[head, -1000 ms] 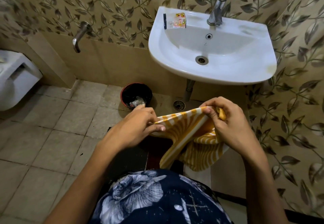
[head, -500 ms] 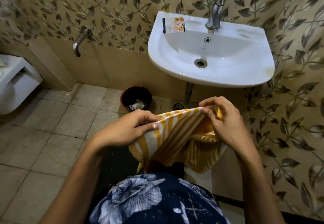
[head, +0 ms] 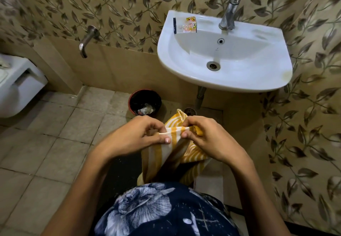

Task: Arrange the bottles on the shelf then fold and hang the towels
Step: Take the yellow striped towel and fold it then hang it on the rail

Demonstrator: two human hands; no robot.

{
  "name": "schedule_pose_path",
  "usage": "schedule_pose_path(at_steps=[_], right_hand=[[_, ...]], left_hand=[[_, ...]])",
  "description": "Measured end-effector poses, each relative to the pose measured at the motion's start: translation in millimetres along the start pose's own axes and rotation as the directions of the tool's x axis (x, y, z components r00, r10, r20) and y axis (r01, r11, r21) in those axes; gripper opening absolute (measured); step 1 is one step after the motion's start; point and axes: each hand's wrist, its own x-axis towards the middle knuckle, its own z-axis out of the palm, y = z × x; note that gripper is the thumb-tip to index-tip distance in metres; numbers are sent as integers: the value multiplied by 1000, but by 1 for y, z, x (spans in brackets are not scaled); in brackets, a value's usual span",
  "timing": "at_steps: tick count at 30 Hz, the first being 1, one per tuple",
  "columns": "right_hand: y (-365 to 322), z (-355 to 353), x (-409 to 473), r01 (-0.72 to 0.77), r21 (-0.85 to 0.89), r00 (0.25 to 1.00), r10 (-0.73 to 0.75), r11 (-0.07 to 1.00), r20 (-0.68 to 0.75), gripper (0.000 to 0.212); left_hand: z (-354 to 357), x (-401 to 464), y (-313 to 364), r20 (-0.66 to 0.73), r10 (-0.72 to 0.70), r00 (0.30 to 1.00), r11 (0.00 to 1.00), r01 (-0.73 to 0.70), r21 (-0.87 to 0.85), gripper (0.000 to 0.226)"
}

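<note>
A yellow and white striped towel (head: 164, 159) hangs in front of my body, below the sink. My left hand (head: 137, 137) pinches its top edge between thumb and fingers. My right hand (head: 208, 138) grips the same edge a short way to the right, with bunched cloth under its palm. A short stretch of the white hem is pulled taut between the two hands. The rest of the towel drapes down toward my patterned shirt. No bottles or shelf are in view.
A white sink (head: 273, 69) with a chrome tap (head: 228, 14) hangs on the wall ahead; a small packet (head: 188, 25) lies on its rim. A dark bin (head: 144, 101) stands on the tiled floor. A wall spout (head: 86, 41) and a white toilet (head: 16, 82) are left.
My hands have come closer together along the towel's top edge, and the stretch of cloth between them has shortened. The towel now hangs more folded below them.
</note>
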Motion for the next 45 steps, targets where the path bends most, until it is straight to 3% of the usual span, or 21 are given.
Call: schedule_pose_path(at_steps=[6,10,12,14,16,20,22,26,31,34,38,42,45], right_hand=[[1,-7,1,-29,18,1000,29,999,-10,11],[5,-6,0,-67,10,997,67,998,-34,5],[8,0,-2,-116,28,983,119,993,-142,4],[9,6,-2,-226,162,914,267,961,-305,2],[10,11,-2,-267,374,834,407,888,-372,7],[10,19,-8,-283,654,887,452,701,-100,16],[10,21,-12,-281,657,901,427,700,-70,25],[-3,20,-17,-51,674,881,351,737,-317,26],[-12,31,-26,71,625,905,213,777,-368,23],[-11,31,-28,79,488,929,113,869,-352,27],[-7,28,-25,121,382,933,27,916,-358,33],[3,25,-20,77,469,944,87,880,-318,27],[9,27,-19,25,546,943,162,838,-292,33]], left_hand=[[-5,-4,-3,-46,-113,993,993,111,-30,36],[-5,-2,-1,-95,-177,980,983,170,-72,27],[-2,1,2,-104,-221,970,965,201,-171,23],[5,6,5,-106,-316,943,883,251,-396,21],[14,10,13,-75,-419,905,756,302,-581,23],[28,16,18,-27,-460,887,643,312,-700,28],[34,18,18,18,-464,886,597,327,-732,23],[42,19,21,92,-501,861,430,340,-837,14],[40,21,27,86,-534,841,280,272,-921,13],[39,19,29,97,-522,848,280,278,-919,16],[39,15,30,99,-479,872,325,281,-903,25],[40,14,27,84,-465,881,311,252,-916,15],[45,14,25,35,-446,894,452,259,-854,10]])
